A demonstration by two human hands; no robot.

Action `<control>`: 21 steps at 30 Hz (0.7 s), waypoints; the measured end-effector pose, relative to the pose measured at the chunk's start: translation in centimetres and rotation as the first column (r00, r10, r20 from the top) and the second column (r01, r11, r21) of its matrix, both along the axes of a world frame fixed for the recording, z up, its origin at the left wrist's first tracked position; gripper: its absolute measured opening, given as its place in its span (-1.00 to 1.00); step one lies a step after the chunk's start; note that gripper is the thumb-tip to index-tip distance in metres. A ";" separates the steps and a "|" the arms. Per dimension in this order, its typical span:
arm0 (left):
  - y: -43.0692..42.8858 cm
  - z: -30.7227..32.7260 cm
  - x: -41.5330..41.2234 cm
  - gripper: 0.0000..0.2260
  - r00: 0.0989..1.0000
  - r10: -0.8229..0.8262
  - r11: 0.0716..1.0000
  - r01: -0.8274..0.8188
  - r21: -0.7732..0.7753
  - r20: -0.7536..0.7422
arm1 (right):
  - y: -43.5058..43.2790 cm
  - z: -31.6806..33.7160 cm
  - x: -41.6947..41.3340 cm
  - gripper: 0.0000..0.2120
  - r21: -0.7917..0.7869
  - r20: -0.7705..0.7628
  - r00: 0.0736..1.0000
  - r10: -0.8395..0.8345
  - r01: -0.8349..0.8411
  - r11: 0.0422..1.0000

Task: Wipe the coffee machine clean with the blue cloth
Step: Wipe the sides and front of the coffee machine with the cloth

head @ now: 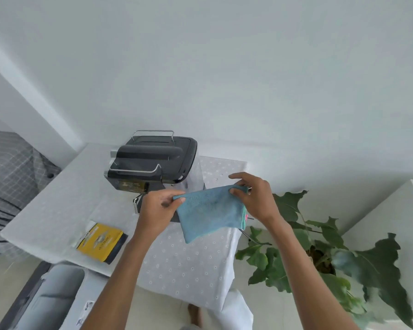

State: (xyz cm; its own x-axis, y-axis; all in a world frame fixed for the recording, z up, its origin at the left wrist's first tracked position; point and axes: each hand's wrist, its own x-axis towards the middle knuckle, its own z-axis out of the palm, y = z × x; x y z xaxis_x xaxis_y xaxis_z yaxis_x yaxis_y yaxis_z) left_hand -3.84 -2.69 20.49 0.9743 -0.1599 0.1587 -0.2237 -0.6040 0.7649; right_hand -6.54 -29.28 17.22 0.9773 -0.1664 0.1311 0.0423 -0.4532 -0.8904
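A black coffee machine (pixel 150 160) with chrome rails on top stands at the back of a table covered by a white dotted cloth (pixel 188 265). In front of it, above the table, a blue cloth (pixel 210 211) hangs spread between both hands. My left hand (pixel 161 207) pinches its upper left corner. My right hand (pixel 253 196) pinches its upper right corner. The cloth hangs clear of the machine and hides part of the machine's lower front.
A yellow and black packet (pixel 100 241) lies on the table at the left. A potted plant with large green leaves (pixel 320 256) stands right of the table. A grey checked fabric (pixel 10 172) lies at the far left. A white wall rises behind.
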 end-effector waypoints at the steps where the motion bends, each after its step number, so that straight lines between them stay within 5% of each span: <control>1: 0.4 -0.3 -0.3 -0.86 1.000 0.015 1.000 -0.015 0.005 -0.006 | 0.5 -0.4 -0.1 -0.71 0.004 -0.003 1.000 0.006 -0.006 1.000; 11: 3.4 -1.7 -1.0 -0.86 0.996 0.090 0.995 -0.089 0.054 -0.014 | 4.2 -3.0 -0.4 -0.76 0.067 -0.008 1.000 0.015 -0.014 0.998; 21: 4.5 -1.1 -0.1 -0.88 0.999 0.021 0.990 -0.016 0.139 -0.035 | 7.8 -6.1 -0.8 -0.86 0.124 -0.064 0.985 -0.162 0.169 0.978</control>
State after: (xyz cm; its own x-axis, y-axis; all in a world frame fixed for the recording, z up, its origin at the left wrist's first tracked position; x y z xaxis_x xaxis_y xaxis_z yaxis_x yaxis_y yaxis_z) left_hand -3.92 1.80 19.36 0.9820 -0.1599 0.1005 -0.1851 -0.7083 0.6812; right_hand -7.31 -21.47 11.14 0.9397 -0.3389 0.0467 -0.0729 -0.3315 -0.9406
